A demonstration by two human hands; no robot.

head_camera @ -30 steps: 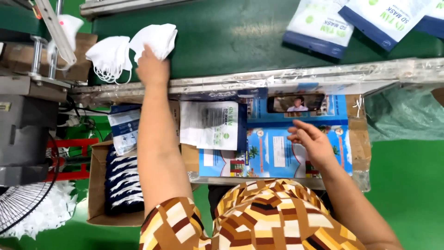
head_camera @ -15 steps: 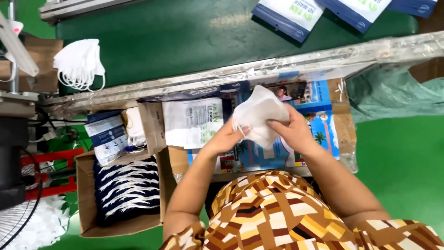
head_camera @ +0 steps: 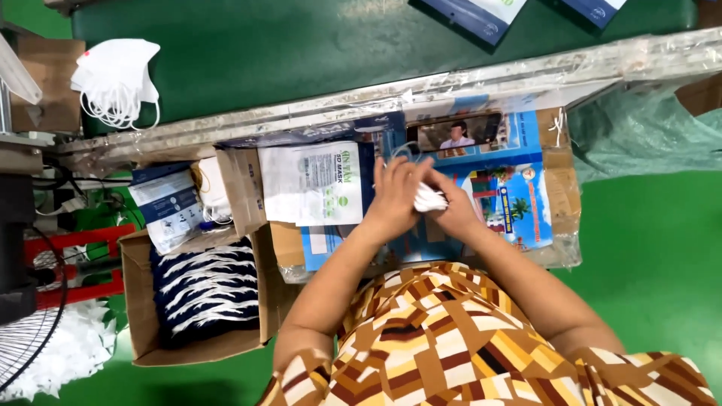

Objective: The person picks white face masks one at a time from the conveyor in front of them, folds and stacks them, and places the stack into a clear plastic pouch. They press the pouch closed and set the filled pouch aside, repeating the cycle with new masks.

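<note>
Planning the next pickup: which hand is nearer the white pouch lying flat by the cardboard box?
Left. The left hand sits just right of the white pouch, almost touching its edge. The right hand lies farther right, beyond the folded white masks pressed between both hands.

A loose pile of white face masks (head_camera: 116, 79) lies at the left end of the green conveyor belt (head_camera: 301, 53). Blue and white packs (head_camera: 481, 15) lie at the belt's far edge. Below the belt, an open cardboard box (head_camera: 135, 301) holds dark blue packets (head_camera: 207, 289). A white printed pouch (head_camera: 312, 184) lies beside it. A fan (head_camera: 26, 338) stands at lower left.
</note>
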